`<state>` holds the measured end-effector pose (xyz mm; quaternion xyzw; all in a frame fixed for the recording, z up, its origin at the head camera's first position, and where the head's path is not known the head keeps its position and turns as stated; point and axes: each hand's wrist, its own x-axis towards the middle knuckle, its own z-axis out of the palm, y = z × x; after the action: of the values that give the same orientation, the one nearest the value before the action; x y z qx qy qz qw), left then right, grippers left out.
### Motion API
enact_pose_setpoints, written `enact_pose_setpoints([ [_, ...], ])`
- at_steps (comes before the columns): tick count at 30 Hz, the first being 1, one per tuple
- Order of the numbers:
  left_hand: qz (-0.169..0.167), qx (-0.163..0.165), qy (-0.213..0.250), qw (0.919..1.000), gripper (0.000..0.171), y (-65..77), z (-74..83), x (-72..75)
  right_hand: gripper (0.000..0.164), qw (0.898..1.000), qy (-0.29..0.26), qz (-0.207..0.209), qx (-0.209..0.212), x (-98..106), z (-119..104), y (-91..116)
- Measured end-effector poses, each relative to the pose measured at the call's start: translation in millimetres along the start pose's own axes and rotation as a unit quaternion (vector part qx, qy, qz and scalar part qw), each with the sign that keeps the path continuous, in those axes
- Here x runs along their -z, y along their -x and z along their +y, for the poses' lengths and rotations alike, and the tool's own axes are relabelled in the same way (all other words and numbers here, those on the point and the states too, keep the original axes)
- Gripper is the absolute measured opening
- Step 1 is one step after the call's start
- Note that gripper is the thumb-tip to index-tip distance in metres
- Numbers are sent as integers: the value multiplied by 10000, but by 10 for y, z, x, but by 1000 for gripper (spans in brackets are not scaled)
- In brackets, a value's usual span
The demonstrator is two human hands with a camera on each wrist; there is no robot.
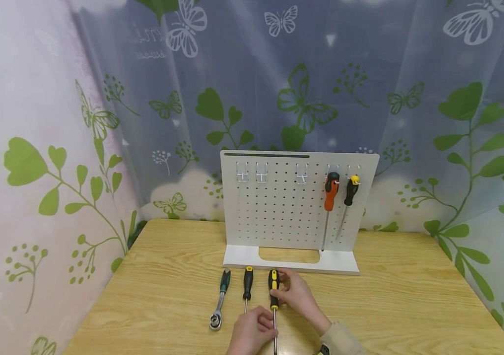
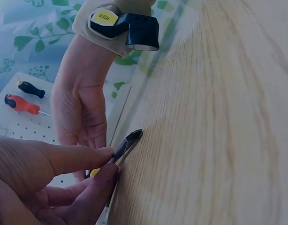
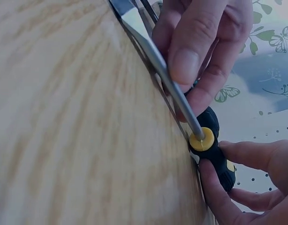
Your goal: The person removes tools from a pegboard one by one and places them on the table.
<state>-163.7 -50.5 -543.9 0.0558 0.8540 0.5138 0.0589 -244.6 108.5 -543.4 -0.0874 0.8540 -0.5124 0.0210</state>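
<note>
A flat-blade screwdriver (image 1: 274,288) with a black and yellow handle lies lengthwise on the wooden table, its blade toward me. My right hand (image 1: 298,296) grips the handle from the right side. Lower down, my left hand (image 1: 253,331) pinches the metal shaft; the left wrist view shows the blade tip (image 2: 133,135) poking out past thumb and finger. In the right wrist view, the shaft (image 3: 165,75) runs up from the yellow collar. Left of it lie another black screwdriver (image 1: 248,283), its lower shaft hidden by my left hand, and a ratchet wrench (image 1: 220,300).
Behind the hands stands a white pegboard (image 1: 274,212) on a flat base. An orange and black screwdriver (image 1: 329,195) and a black and yellow one (image 1: 351,191) hang at its right. Clear hooks (image 1: 261,175) sit along the top. Patterned curtains (image 1: 252,98) surround the table.
</note>
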Motion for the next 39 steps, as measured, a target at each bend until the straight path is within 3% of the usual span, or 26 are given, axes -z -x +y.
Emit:
enact_pose_setpoints([
  [12,-102,68,58,9999,23,-12,35,7,64,10000,64,56,-17,6,-1,17],
  [19,-27,-84,-67,9999,20,-17,22,17,65,9999,-97,-46,-98,7,-6,21],
  [29,518,-525,-346,9967,14,-61,41,38,59,9993,-336,77,-119,99,6,35],
  [39,867,-955,178,9915,12,-236,150,16,42,9954,-650,708,52,339,13,-62],
])
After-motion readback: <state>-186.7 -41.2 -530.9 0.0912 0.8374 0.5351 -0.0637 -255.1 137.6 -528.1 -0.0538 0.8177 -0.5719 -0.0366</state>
